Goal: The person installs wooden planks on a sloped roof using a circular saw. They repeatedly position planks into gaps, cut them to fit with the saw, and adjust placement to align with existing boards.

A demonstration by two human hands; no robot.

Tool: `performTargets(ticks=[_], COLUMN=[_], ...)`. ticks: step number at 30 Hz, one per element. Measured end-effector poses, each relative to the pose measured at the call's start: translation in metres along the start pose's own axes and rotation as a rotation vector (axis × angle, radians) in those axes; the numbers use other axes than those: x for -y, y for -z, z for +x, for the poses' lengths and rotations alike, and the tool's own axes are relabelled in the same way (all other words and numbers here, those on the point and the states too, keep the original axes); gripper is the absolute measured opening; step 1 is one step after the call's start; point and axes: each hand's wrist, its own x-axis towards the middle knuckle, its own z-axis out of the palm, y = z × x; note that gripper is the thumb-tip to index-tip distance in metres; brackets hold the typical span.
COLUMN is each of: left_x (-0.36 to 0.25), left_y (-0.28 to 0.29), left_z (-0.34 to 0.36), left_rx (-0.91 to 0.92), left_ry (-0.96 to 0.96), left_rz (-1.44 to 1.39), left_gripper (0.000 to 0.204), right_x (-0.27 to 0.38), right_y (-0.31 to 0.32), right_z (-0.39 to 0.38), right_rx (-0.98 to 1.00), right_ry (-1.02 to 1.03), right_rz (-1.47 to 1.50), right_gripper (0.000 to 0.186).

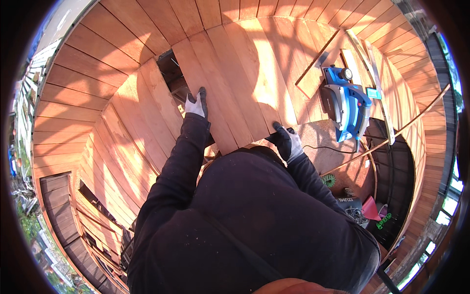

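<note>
Several reddish-brown wooden planks lie edge to edge in front of me, their near ends close to my body. My left hand, in a grey and black glove, grips the left edge of these planks, its thumb on top and the other fingers partly hidden at the gap beside them. At the near right end, my gloved right hand is closed on the planks' edge, thumb on the upper face. Its fingers beneath the wood are hidden.
A blue electric planer rests on the right, with a dark cord trailing from it. Thin wooden strips lie around it. Low plank walls curve around the deck. A pink object stands near green coils lower right.
</note>
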Motion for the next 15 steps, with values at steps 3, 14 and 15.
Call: performTargets(ticks=[3,14,15], left_x=[0.008,0.009,0.015], left_y=[0.003,0.002,0.001], left_z=[0.0,0.002,0.004], left_rx=[-0.033,-0.005,-0.023], left_ry=[-0.075,0.036,0.008], left_rz=[0.031,-0.082,-0.09], left_gripper=[0.033,0.036,0.036], right_x=[0.039,-0.041,-0.042], right_y=[0.009,0.003,0.006], right_z=[-0.006,0.011,0.011], right_rx=[0.029,-0.17,-0.157], right_ry=[0.199,-0.13,-0.126], right_rz=[-0.471,0.56,0.469], right_gripper=[0.058,0.041,0.041])
